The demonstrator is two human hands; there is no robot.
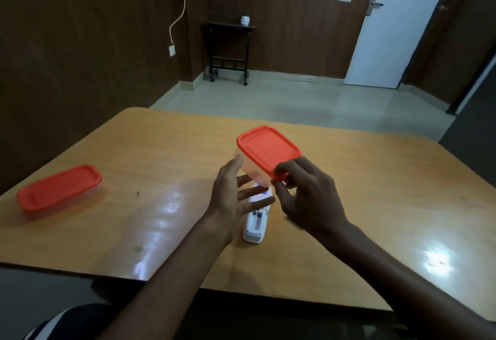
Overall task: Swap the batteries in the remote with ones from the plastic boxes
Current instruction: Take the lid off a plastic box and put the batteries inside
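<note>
The right hand (308, 194) holds a small plastic box (251, 168) in the air above the middle of the tabletop (375, 192), thumb and fingers (284, 169) clamped on the near corner of its orange lid (268, 149). The left hand (233, 194) is open beside it, fingers apart, its thumb side just touching the translucent wall of the box. The white remote (256, 221) lies below the hands, toward the near edge, back side up with its battery bay showing; whether batteries sit in it is too blurred to tell. A second, flatter lidded box (59, 186) rests near the left edge, well apart.

The step in hand looks to be opening the held box. To do it well, the left hand should cup the body firmly from beneath, so the box does not dangle from the lid alone. Then the right hand should peel the lid up from that one corner, not yank it. Keeping the box level and low over the tabletop means any batteries inside will not spill or roll off.
</note>
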